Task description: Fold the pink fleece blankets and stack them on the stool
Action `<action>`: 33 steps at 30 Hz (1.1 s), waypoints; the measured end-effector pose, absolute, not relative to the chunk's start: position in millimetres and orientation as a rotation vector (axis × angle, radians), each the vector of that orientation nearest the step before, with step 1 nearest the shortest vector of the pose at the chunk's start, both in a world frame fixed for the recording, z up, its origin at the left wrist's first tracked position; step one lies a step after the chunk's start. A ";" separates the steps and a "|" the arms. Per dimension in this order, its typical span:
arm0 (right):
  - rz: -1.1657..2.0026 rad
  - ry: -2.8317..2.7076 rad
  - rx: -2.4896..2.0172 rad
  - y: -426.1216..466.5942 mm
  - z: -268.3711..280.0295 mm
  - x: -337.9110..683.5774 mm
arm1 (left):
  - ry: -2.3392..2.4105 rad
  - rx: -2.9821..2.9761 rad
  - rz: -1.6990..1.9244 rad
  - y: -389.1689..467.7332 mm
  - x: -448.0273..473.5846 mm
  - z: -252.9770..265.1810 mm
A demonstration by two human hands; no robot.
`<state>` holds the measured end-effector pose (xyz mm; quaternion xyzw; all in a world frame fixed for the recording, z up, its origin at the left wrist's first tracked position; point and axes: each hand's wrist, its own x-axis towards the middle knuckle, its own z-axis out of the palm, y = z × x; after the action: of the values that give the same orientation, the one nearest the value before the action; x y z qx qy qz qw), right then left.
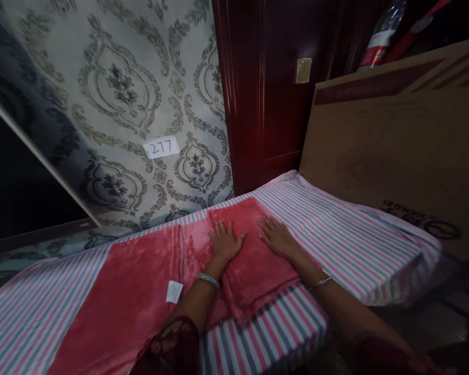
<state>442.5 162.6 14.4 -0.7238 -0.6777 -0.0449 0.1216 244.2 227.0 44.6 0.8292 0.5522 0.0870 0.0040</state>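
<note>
A plush red blanket (136,286) lies on a striped sheet, with its right end folded over into a flap (254,265). My left hand (224,244) presses flat on the flap's left part, fingers spread, with a bracelet on the wrist. Flat near the flap's right edge rests my right hand (276,237), its fingers stretched out. Between the flap and the blanket's left part runs a lighter pink strip (197,237). A small white label (174,291) shows on the left part, beside my left forearm.
The striped sheet (336,229) covers the surface under the blanket. Patterned wallpaper (121,94) with a paper marked 277 (162,147) is behind it. A large cardboard box (394,140) stands at right, with a plastic bottle (381,39) beyond its top edge. A dark panel (23,172) stands left.
</note>
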 end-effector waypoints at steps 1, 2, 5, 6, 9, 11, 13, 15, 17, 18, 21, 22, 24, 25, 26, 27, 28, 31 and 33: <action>-0.135 -1.981 -2.112 162.4 13.7 442.4 | 1.727 2.595 0.283 227.0 244.0 44.0; -0.137 -1.983 -2.110 162.3 12.8 442.3 | 1.723 2.592 0.294 227.1 243.8 43.7; -0.119 -1.979 -2.114 163.1 12.7 443.0 | 1.705 2.590 0.318 227.2 242.9 43.7; -0.092 -1.981 -2.122 164.4 14.6 443.9 | 1.697 2.592 0.324 227.1 242.7 44.1; 0.064 -1.987 -2.140 173.0 28.4 448.6 | 1.697 2.581 0.315 226.8 242.5 46.6; 0.120 -1.952 -2.111 183.6 42.2 452.8 | 1.703 2.552 0.287 226.8 242.8 49.0; 0.096 -1.902 -2.072 198.0 55.2 456.6 | 1.685 2.506 0.274 228.6 242.7 51.2; 0.064 -1.859 -2.068 215.0 63.9 459.1 | 1.667 2.441 0.350 234.2 241.2 52.6; 0.060 -1.823 -2.091 232.2 67.7 459.7 | 1.694 2.302 0.555 245.6 237.2 53.6; 0.065 -1.808 -2.101 240.0 68.2 459.3 | 1.723 2.207 0.661 253.6 234.2 54.2; 0.090 -1.789 -2.114 258.0 67.8 456.1 | 1.809 1.944 0.822 285.1 222.1 57.4; 0.106 -1.787 -2.117 262.1 67.5 454.5 | 1.828 1.892 0.831 296.6 218.1 58.9; 0.153 -1.787 -2.124 268.0 66.0 450.8 | 1.846 1.822 0.854 318.2 212.0 61.7; 0.179 -1.789 -2.128 270.0 64.5 448.9 | 1.849 1.794 0.873 327.2 210.4 62.7; 0.200 -1.790 -2.134 271.6 62.3 447.0 | 1.850 1.776 0.890 334.6 209.7 63.4; 0.214 -1.790 -2.140 272.8 59.5 445.3 | 1.851 1.769 0.899 340.0 210.1 63.6; 0.221 -1.786 -2.146 273.6 56.2 443.6 | 1.852 1.771 0.898 343.5 211.4 63.3; 0.207 -1.775 -2.160 274.2 45.7 440.0 | 1.871 1.821 0.843 343.2 217.5 60.0; 0.198 -1.780 -2.167 273.8 41.1 439.0 | 1.912 1.867 0.792 337.1 221.0 57.2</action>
<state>439.0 273.8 41.1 -0.7604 -0.6244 0.0696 0.1644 221.0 337.1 57.2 0.6593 0.6752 0.2798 0.1765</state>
